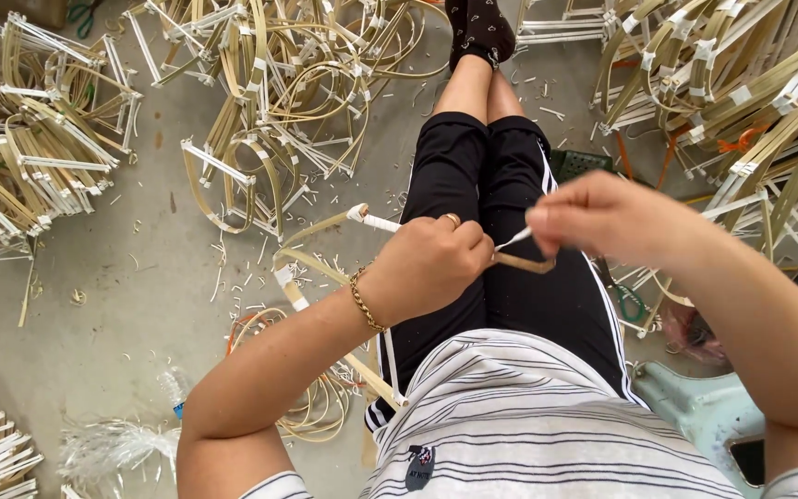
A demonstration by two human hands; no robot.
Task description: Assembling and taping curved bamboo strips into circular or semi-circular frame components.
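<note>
The left hand [431, 263] is closed around a bent bamboo strip [325, 236] over the lap, its grip pressed tight on the frame. The right hand [602, 217] pinches a thin white binding strand [513, 240] just beside it. Heaps of bound bamboo frames [270, 102] crowd the floor [122, 305] far left and far right; shavings lie scattered between them.

White short-sleeved top with thin dark stripes; black trousers with white side stripes; gold bracelet [362, 300]; ring [453, 219]
</note>
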